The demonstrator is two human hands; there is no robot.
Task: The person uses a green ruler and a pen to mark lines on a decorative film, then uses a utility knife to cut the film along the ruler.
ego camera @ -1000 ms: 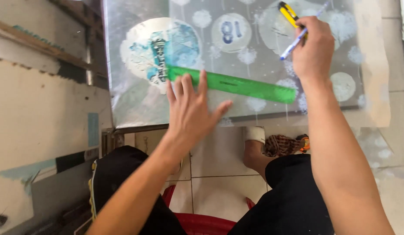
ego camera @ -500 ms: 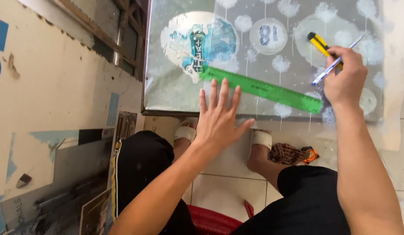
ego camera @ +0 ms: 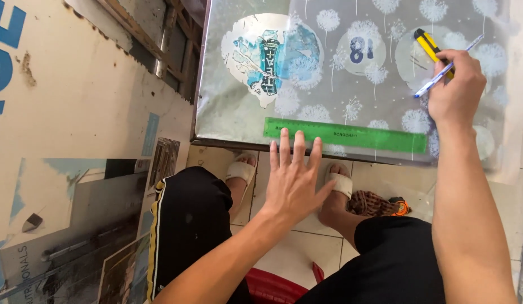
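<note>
The left hand [ego camera: 293,180] is spread flat with its fingers [ego camera: 284,147] open, the tips just at the near edge of a green ruler [ego camera: 346,134]. The ruler lies flat along the front edge of the bench [ego camera: 216,121] — on a grey sheet patterned with dandelions [ego camera: 340,73]. The right hand [ego camera: 456,93] hovers past the ruler's far end, fingers closed around a blue pen [ego camera: 448,67] and a yellow utility knife [ego camera: 429,45] together.

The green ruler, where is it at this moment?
In the head view, the ruler lies flat along the near edge of the patterned sheet, just beyond the left hand's fingertips.
</note>
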